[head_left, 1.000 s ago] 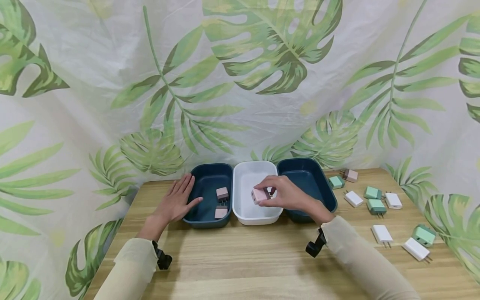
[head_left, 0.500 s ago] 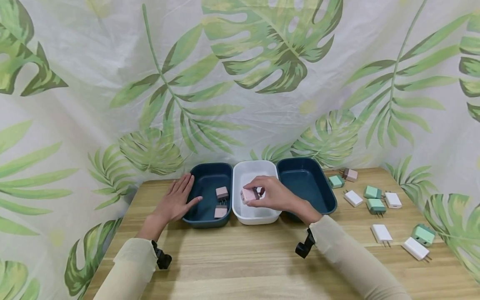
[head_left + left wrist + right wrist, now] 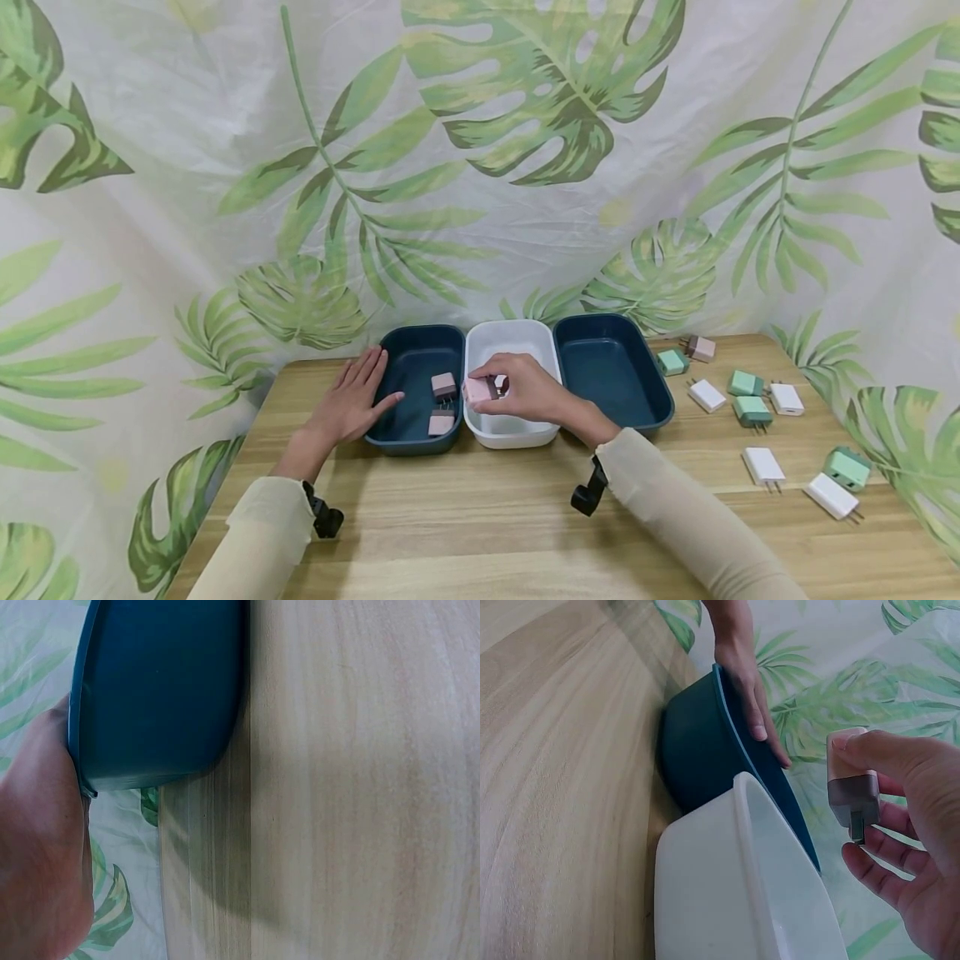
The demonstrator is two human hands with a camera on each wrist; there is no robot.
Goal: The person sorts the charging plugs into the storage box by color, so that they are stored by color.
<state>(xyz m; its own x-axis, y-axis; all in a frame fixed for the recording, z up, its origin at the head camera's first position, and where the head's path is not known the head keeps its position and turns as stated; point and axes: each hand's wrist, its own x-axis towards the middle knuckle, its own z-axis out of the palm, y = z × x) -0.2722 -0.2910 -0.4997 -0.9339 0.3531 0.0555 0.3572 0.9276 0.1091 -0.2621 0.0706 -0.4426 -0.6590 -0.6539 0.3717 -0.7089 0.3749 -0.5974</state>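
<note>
In the head view, the right hand [image 3: 523,388] hides bits of the pink plug [image 3: 478,390] and the right edge of the white tub [image 3: 516,440], and the near edge of the table [image 3: 457,525] is cut off.

Backdrop cloth [image 3: 195,150], pale, wrinkled, printed green monstera leaves [image 3: 558,79], palm fronds [image 3: 343,190]; hung behind wood-grain table [image 3: 450,508], light brown.

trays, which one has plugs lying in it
The left blue tray, with the left hand on its rim: two pink plugs lie inside, while none show lying in the white tray or the right blue tray.
</note>
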